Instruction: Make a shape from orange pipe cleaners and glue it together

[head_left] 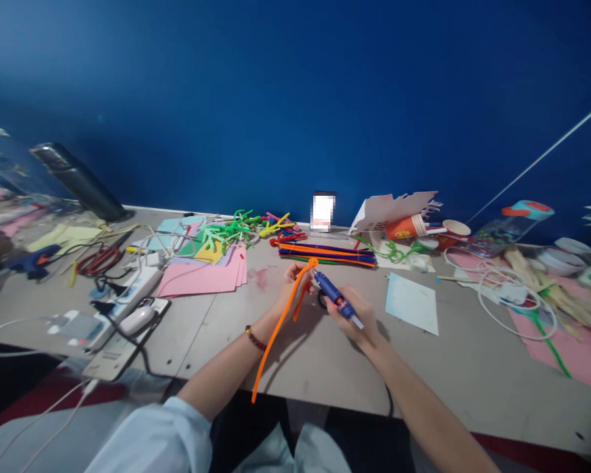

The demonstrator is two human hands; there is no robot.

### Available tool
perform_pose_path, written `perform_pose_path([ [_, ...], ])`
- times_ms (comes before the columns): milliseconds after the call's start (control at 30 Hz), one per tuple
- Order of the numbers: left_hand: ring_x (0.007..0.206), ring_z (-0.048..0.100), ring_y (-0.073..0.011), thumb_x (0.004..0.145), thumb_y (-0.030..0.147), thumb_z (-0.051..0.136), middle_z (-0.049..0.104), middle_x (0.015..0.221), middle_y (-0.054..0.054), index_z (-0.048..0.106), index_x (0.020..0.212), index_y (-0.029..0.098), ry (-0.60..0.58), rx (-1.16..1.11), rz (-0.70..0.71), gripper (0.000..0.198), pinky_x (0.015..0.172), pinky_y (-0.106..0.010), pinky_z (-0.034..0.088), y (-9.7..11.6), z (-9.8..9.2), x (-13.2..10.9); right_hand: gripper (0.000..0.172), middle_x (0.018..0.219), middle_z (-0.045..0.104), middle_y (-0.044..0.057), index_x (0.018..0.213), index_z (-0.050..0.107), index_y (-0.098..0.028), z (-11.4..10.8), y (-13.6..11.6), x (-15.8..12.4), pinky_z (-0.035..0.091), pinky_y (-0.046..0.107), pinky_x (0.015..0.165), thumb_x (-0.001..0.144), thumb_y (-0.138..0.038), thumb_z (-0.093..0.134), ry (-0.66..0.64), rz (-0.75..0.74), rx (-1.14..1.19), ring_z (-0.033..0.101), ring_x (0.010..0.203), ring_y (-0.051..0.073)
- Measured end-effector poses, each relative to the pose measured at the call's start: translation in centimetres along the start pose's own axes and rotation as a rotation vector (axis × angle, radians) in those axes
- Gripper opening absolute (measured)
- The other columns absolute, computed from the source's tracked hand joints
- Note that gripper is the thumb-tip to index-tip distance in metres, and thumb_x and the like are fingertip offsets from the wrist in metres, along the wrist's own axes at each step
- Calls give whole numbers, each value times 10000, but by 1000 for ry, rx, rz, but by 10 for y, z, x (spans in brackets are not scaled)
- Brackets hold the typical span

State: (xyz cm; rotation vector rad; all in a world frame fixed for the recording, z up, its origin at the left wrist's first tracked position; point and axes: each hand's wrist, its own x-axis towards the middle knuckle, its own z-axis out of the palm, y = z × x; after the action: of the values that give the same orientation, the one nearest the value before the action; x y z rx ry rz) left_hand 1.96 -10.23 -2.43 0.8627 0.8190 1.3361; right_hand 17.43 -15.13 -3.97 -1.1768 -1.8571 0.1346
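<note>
Bent orange pipe cleaners (277, 336) are pinched in my left hand (291, 284), their coiled top rising above the fingers and one long end hanging toward the table's front edge. My right hand (352, 312) is closed around a blue hot glue gun (335, 293). The gun's nozzle points up and left, at the orange coil; whether it touches cannot be made out. Just beyond both hands lies a bundle of purple, orange and green pipe cleaners (328, 253).
Pink paper sheets (201, 276), green pipe-cleaner pieces (231, 231) and a power strip (128, 299) lie left. A phone (324, 211) leans on the blue wall. To the right are a pale blue sheet (412, 303), a red paper cup (404, 227) and a white cable (487, 299).
</note>
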Motion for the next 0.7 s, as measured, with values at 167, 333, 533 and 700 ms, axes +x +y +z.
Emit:
perform_pose_path([
  [167, 382, 506, -60, 574, 456, 793, 572, 589, 61, 494, 731, 164, 3, -8, 15, 446, 400, -191, 399, -3, -1, 1, 148, 675, 510, -2, 745, 508, -215, 0, 0, 0, 412, 234, 563, 831, -315, 574, 24, -29, -60, 513, 590, 135],
  [333, 393, 511, -61, 611, 452, 774, 569, 592, 57, 491, 731, 168, -23, -2, 36, 419, 403, -189, 404, -3, -2, 1, 189, 654, 486, -11, 705, 473, -220, 1, 0, 0, 396, 232, 543, 833, -315, 575, 30, -38, -55, 483, 560, 126],
  [533, 418, 523, -67, 614, 443, 779, 568, 584, 50, 506, 735, 162, -40, -3, 20, 411, 424, -197, 428, -3, -3, 0, 202, 631, 480, -15, 686, 472, -217, 1, -1, 0, 384, 233, 532, 830, -312, 576, 58, -68, -88, 472, 543, 122],
  [700, 413, 518, -66, 602, 455, 784, 571, 603, 48, 501, 736, 158, -56, -19, 25, 432, 430, -206, 435, -3, -2, 0, 233, 616, 471, -20, 660, 449, -219, 0, -3, 0, 361, 234, 508, 837, -317, 567, 37, -57, -91, 454, 514, 117],
])
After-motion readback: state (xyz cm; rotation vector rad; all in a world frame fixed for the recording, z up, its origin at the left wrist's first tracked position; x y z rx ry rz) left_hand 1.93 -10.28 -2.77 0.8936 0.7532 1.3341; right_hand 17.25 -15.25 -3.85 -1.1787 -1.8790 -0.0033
